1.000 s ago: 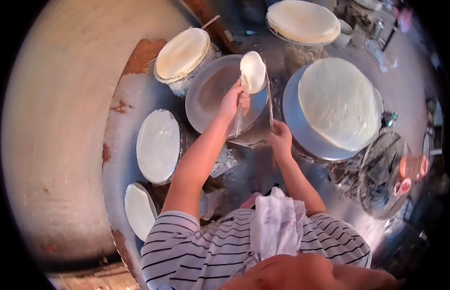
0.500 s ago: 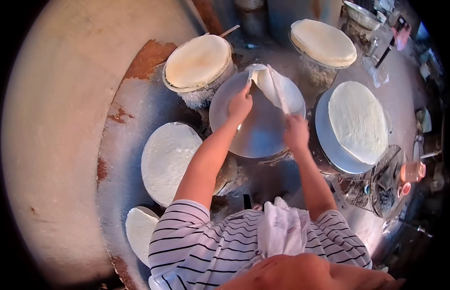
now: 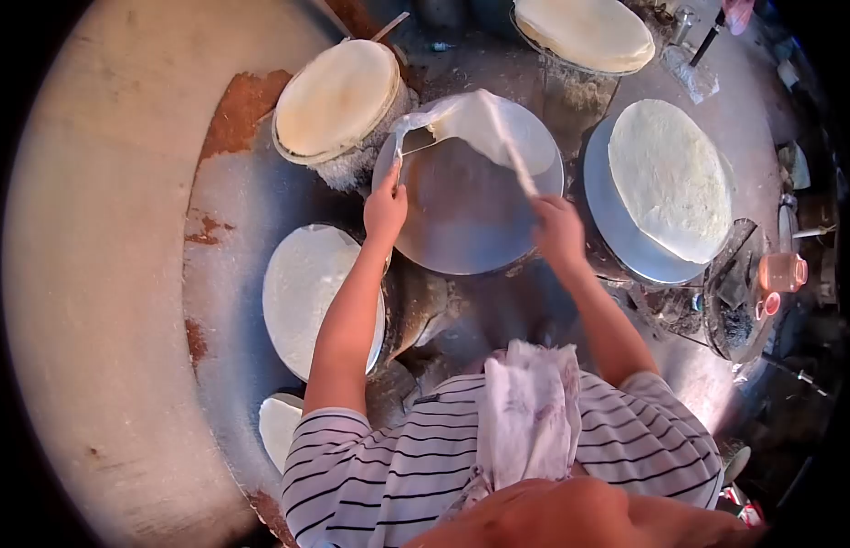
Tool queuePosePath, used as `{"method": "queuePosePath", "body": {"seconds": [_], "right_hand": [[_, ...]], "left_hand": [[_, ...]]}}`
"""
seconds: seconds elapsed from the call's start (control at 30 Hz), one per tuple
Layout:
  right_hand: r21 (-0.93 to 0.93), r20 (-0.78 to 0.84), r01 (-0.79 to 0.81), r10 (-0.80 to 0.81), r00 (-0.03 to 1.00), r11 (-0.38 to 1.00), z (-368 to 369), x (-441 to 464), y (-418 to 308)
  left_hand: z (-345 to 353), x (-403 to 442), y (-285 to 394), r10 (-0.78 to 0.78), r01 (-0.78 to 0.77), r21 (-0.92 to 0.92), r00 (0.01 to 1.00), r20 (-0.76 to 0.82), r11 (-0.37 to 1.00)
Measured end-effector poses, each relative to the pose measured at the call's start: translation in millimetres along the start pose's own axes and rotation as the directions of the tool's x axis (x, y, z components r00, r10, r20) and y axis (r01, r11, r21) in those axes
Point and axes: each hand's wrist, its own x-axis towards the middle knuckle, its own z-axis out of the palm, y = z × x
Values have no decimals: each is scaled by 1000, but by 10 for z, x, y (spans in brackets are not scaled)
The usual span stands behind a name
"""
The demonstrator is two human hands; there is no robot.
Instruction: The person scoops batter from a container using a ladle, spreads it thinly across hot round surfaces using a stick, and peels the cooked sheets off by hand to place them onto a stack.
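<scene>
Left hand (image 3: 386,215) closed round a thin handle (image 3: 398,157); right hand (image 3: 560,233) gripping the near end of a pale stick (image 3: 514,157), likely for reach to pale batter (image 3: 463,119), far side of griddle (image 3: 471,228), upper centre of frame.

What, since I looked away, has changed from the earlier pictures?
The left hand moved left, farther from the right hand; batter now stretches over the far side of the pan. The right hand still holds its stick; the white sheet at right stayed put.
</scene>
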Motion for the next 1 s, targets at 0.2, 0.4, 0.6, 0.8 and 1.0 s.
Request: {"method": "queuePosePath", "body": {"seconds": [0.2,0.4,0.6,0.8,1.0], "right_hand": [[-142,12,89,-88,996,986,-126,335,120],[-118,132,253,-237,963,960,78,625,55],[136,362,474,-488,794,870,431,1197,-37],[380,508,675,-753,418,632,-162,1464,179],[196,434,697,-698,569,690,15,2303,655]], "left_hand": [[147,-189,-314,1,-14,-130,995,-100,991],[193,-518,-300,-144,115,-211,981,-130,971],[361,-1281,-96,-74,5,-165,906,-417,986],[534,-1958,610,-463,368,-375,863,-203,851],[444,-1880,1044,-566,495,-352,813,-136,795]]}}
